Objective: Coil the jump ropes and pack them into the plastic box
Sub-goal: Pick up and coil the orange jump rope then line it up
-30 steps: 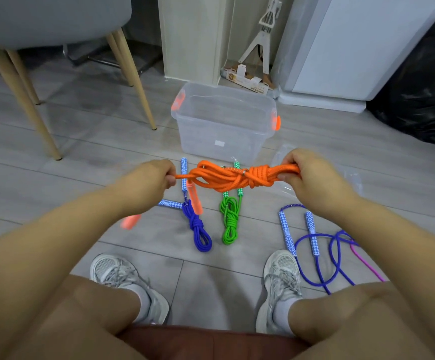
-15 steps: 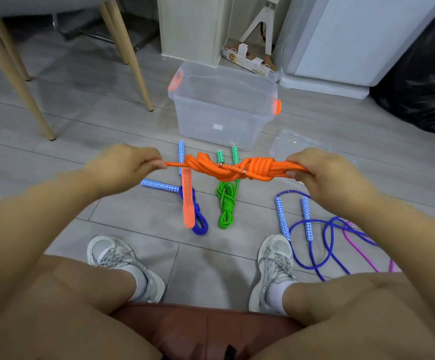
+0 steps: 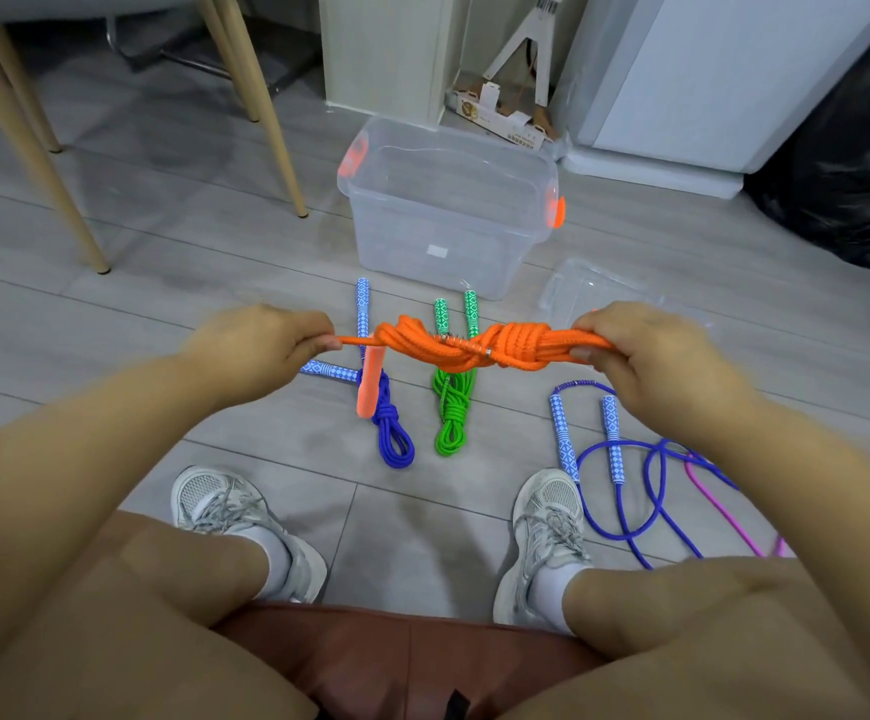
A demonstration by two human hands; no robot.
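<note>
An orange jump rope (image 3: 474,345), coiled and knotted into a bundle, stretches level between my hands above the floor. My left hand (image 3: 261,345) pinches its loose strand at the left end. My right hand (image 3: 646,356) grips the bundled loops at the right end. One orange handle (image 3: 369,387) dangles below the bundle. On the floor beneath lie a coiled blue rope (image 3: 391,428) and a coiled green rope (image 3: 451,413). An uncoiled blue rope (image 3: 630,480) and a pink rope (image 3: 724,506) lie at the right. The clear plastic box (image 3: 448,210) stands open behind them.
A clear lid (image 3: 594,288) lies on the floor right of the box. Wooden chair legs (image 3: 33,148) stand at the left, a black bag (image 3: 848,163) at the far right, a white cabinet (image 3: 708,80) behind. My shoes (image 3: 547,517) rest on the floor.
My hands have drawn the orange bundle taut and a little lower. The dangling orange handle has swung in from the left and now hangs under the bundle.
</note>
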